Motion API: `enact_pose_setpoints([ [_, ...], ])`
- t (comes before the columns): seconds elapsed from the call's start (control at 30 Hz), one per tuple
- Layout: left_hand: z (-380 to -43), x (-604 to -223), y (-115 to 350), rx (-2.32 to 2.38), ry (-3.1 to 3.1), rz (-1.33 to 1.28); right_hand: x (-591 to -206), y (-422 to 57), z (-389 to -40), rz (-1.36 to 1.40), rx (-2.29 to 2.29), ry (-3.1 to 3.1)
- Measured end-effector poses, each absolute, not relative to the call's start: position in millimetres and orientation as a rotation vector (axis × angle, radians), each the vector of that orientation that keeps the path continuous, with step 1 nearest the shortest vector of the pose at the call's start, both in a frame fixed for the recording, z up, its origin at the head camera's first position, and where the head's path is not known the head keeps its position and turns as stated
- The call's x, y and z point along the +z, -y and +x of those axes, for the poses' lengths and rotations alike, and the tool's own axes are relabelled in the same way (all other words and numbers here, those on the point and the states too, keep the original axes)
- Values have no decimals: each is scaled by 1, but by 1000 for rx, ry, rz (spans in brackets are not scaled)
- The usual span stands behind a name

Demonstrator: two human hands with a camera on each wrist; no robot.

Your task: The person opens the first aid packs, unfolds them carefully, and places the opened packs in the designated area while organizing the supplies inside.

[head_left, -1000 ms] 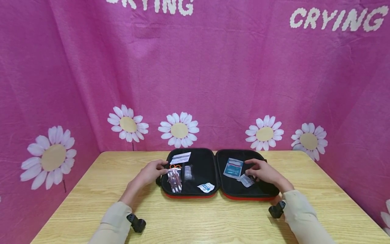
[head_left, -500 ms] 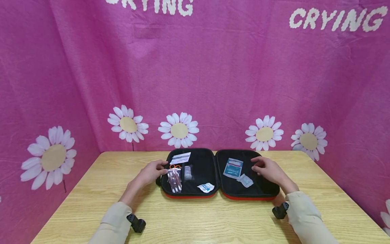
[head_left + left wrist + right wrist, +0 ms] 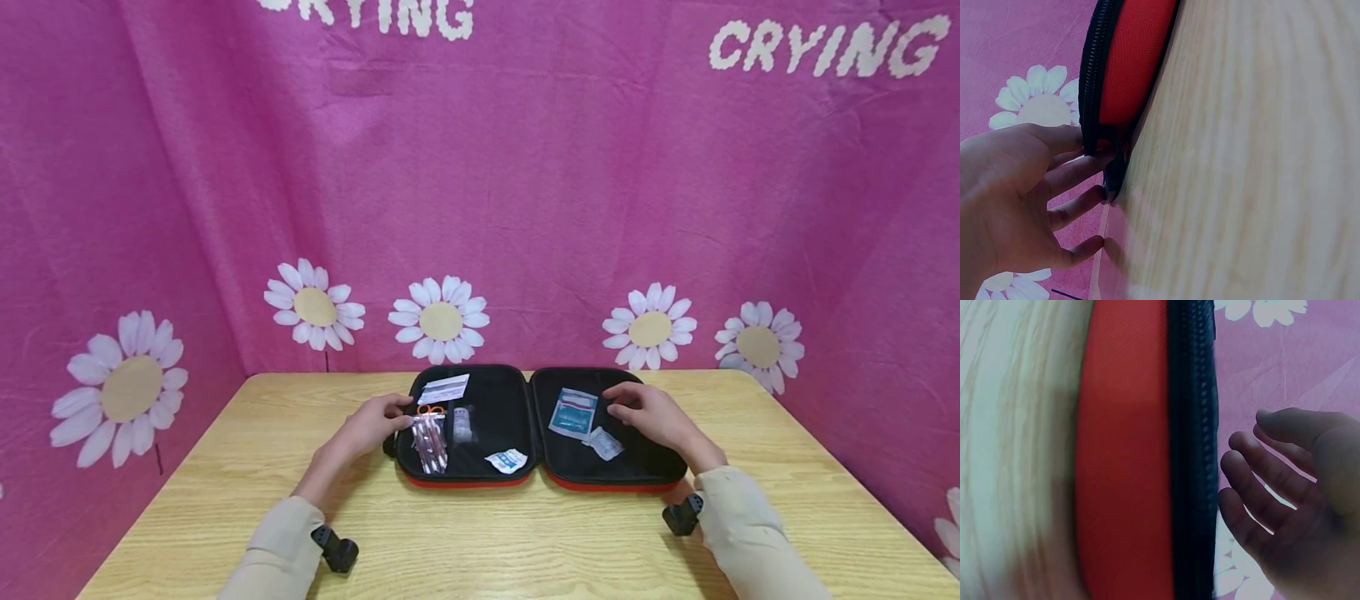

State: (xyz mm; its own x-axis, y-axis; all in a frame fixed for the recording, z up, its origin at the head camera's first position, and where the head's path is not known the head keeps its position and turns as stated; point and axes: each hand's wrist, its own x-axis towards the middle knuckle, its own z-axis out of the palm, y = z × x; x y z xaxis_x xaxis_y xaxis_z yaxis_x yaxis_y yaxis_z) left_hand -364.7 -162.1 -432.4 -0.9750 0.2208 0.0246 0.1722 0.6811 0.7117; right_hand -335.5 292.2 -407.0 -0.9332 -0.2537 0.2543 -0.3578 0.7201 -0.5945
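Note:
A red and black zip case (image 3: pixel 495 417) lies unfolded flat on the table. At its left edge my left hand (image 3: pixel 372 423) pinches the rim, thumb at the zip and index finger by a black strap (image 3: pixel 1115 162). Over the right half hovers my right hand (image 3: pixel 656 414), fingers loosely curled and holding nothing. Beside its fingertips lie a teal and white sachet (image 3: pixel 573 414) and a small clear packet (image 3: pixel 604 443). The left half holds orange-handled scissors (image 3: pixel 431 409), a pack of cotton swabs (image 3: pixel 430 444), a clear bag with a whitish item (image 3: pixel 462 425) and a white-blue packet (image 3: pixel 507 461).
A flat white and purple packet (image 3: pixel 444 389) sits at the back of the case's left half. Under everything is a wooden table (image 3: pixel 480 542), with a pink flowered cloth (image 3: pixel 480 208) hanging behind and at both sides.
My right hand, at the small clear packet a second ago, has drawn back to the right from it, then moved slightly left towards the teal sachet. The left hand stays put.

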Motion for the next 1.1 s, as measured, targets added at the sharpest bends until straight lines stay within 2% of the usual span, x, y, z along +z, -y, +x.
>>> enact_pose_setpoints([
  [1.1,-369,-435,163,1146,-2846,329,-386,-211,-359,679,962,2771],
])
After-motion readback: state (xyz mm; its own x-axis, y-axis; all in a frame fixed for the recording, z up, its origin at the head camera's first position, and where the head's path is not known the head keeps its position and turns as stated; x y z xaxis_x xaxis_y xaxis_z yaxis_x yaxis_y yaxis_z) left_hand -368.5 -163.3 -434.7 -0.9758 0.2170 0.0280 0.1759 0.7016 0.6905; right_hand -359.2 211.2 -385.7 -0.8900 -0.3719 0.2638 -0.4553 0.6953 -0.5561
